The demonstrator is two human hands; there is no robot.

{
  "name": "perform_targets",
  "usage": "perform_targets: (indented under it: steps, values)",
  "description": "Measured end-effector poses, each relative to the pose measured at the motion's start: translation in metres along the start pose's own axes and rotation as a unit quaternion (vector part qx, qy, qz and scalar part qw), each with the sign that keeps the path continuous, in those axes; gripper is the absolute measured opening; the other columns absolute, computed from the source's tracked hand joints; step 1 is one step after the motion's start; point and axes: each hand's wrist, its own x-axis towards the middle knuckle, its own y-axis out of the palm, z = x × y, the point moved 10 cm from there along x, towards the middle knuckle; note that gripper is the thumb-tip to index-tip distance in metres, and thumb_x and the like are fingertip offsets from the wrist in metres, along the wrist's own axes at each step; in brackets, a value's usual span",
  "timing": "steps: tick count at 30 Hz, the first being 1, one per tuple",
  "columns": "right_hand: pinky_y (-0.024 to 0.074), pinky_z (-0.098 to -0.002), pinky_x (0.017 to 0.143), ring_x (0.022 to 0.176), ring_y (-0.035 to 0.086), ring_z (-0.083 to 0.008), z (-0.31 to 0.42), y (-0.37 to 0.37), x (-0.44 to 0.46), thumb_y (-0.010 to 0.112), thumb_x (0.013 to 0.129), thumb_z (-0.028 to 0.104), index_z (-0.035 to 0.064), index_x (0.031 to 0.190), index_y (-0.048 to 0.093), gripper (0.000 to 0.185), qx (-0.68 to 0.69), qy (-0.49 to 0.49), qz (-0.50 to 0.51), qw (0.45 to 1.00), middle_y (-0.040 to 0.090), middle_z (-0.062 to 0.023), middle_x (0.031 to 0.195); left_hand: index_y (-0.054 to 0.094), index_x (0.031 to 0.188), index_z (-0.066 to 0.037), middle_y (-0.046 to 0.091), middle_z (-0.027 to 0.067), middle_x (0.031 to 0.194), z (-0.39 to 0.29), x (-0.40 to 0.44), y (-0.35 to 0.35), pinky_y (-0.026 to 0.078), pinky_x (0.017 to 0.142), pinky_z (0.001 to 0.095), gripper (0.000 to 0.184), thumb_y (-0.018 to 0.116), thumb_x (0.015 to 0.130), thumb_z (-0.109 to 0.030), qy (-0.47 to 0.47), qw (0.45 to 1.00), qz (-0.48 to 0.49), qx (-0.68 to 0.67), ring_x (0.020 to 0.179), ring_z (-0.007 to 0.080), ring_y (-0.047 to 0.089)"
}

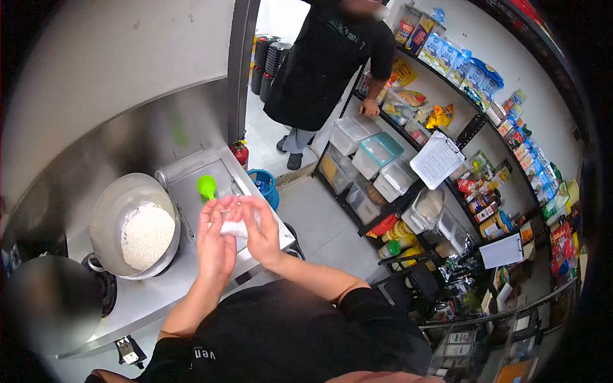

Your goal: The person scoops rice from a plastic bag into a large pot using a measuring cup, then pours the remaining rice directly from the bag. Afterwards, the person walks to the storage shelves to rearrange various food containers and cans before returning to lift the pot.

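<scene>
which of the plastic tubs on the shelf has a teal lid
The middle tub of the row of three below the co-worker's hand; the tubs beside it have pale lids.

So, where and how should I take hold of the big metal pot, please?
Best by both loop handles, I think: the near-left one and the far-right one, each from outside. They stick out on opposite sides of the round pot, so a two-handed grip should keep the white powder level.
</scene>
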Motion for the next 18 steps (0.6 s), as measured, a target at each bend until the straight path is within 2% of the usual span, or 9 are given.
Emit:
perform_targets:
  steps: [1, 2, 4, 5, 6, 8, 12, 16, 18]
  values:
    - [0.0442, -0.0263, 0.079, 0.083, 0.051, -0.0108, -0.024, 0.001, 0.003, 0.043, 0.098, 0.019, 0.0002, 0.114, 0.047, 0.025, 0.077, 0.034, -0.010, 0.996, 0.052, -0.0030, 0.087, 0.036, 0.120, -0.003, 0.057, 0.0171, 0.107, -0.017, -0.004, 0.007, 0.035, 0.103, 0.0417, 0.025, 0.040, 0.097, -0.010, 0.094, 0.995, 0.005, 0.045, 0.118, 0.0286, 0.048]
    - [0.0442, -0.0263, 0.079, 0.083, 0.051, -0.0108, -0.024, 0.002, 0.006, 0.043, 0.098, 0.019, 0.0002, 0.114, 0.047, 0.025, 0.078, 0.036, -0.008, 0.996, 0.052, -0.0030, 0.087, 0.036, 0.120, -0.003, 0.057, 0.0171, 0.107, -0.012, -0.005, 0.004, 0.035, 0.103, 0.0417, 0.025, 0.040, 0.097, -0.010, 0.096, 0.994, 0.003, 0.046, 0.118, 0.0286, 0.048]
    - [0.0446, -0.0259, 0.078, 0.084, 0.053, -0.0111, -0.050, 0.015, 0.004, 0.042, 0.098, 0.019, 0.0030, 0.113, 0.047, 0.022, 0.324, 0.177, -0.027, 0.929, 0.053, -0.0034, 0.089, 0.035, 0.119, -0.003, 0.057, 0.0187, 0.107, -0.035, -0.025, 0.025, 0.028, 0.107, 0.0454, 0.023, 0.037, 0.098, -0.012, 0.334, 0.888, 0.083, 0.305, 0.119, 0.0288, 0.047]
    - [0.0454, -0.0259, 0.078, 0.086, 0.054, -0.0116, -0.052, 0.021, 0.001, 0.042, 0.098, 0.017, 0.0059, 0.113, 0.047, 0.019, 0.362, 0.254, -0.047, 0.896, 0.054, -0.0037, 0.090, 0.036, 0.119, -0.004, 0.060, 0.0177, 0.104, -0.035, -0.034, 0.035, 0.029, 0.105, 0.0475, 0.023, 0.037, 0.098, -0.013, 0.378, 0.841, 0.119, 0.369, 0.113, 0.0302, 0.052]
    - [0.0494, -0.0298, 0.078, 0.084, 0.057, -0.0155, -0.052, 0.030, 0.006, 0.048, 0.096, 0.021, 0.0070, 0.115, 0.046, 0.023, 0.433, 0.238, 0.012, 0.869, 0.056, -0.0063, 0.092, 0.036, 0.119, -0.004, 0.060, 0.0177, 0.104, -0.034, -0.034, 0.032, 0.029, 0.105, 0.0475, 0.023, 0.037, 0.098, -0.013, 0.378, 0.838, 0.110, 0.378, 0.113, 0.0302, 0.052]
    - [0.0529, -0.0336, 0.075, 0.079, 0.060, -0.0190, -0.065, 0.033, -0.010, 0.056, 0.091, 0.021, 0.0076, 0.116, 0.044, 0.030, 0.401, 0.382, 0.007, 0.832, 0.056, -0.0072, 0.088, 0.045, 0.110, -0.003, 0.063, 0.0149, 0.096, -0.025, -0.046, 0.041, 0.038, 0.099, 0.0445, 0.017, 0.044, 0.096, -0.013, 0.380, 0.836, 0.241, 0.313, 0.105, 0.0275, 0.057]
    - [0.0540, -0.0346, 0.073, 0.073, 0.060, -0.0191, -0.113, 0.042, -0.032, 0.064, 0.084, 0.016, 0.0086, 0.119, 0.042, 0.041, 0.452, 0.431, 0.010, 0.781, 0.053, -0.0029, 0.080, 0.057, 0.096, -0.004, 0.064, 0.0124, 0.084, 0.001, -0.055, 0.029, 0.044, 0.089, 0.0404, 0.018, 0.052, 0.093, -0.021, 0.415, 0.703, 0.277, 0.506, 0.086, 0.0265, 0.063]
    - [0.0439, -0.0268, 0.064, 0.059, 0.043, -0.0077, -0.122, 0.043, -0.051, 0.050, 0.094, 0.021, 0.0120, 0.118, 0.046, 0.026, 0.341, 0.501, 0.088, 0.791, 0.043, 0.0032, 0.068, 0.057, 0.075, -0.006, 0.058, 0.0101, 0.072, 0.015, -0.068, 0.031, 0.042, 0.059, 0.0381, 0.022, 0.063, 0.085, -0.025, 0.370, 0.694, 0.367, 0.497, 0.065, 0.0286, 0.056]
    - [0.0411, -0.0252, 0.059, 0.052, 0.037, -0.0069, -0.147, 0.041, -0.071, 0.049, 0.095, 0.027, 0.0121, 0.110, 0.048, 0.021, 0.335, 0.546, 0.135, 0.756, 0.038, 0.0048, 0.062, 0.055, 0.071, -0.006, 0.058, 0.0102, 0.068, 0.041, -0.074, 0.012, 0.041, 0.057, 0.0387, 0.026, 0.064, 0.083, -0.027, 0.326, 0.664, 0.402, 0.539, 0.062, 0.0291, 0.055]
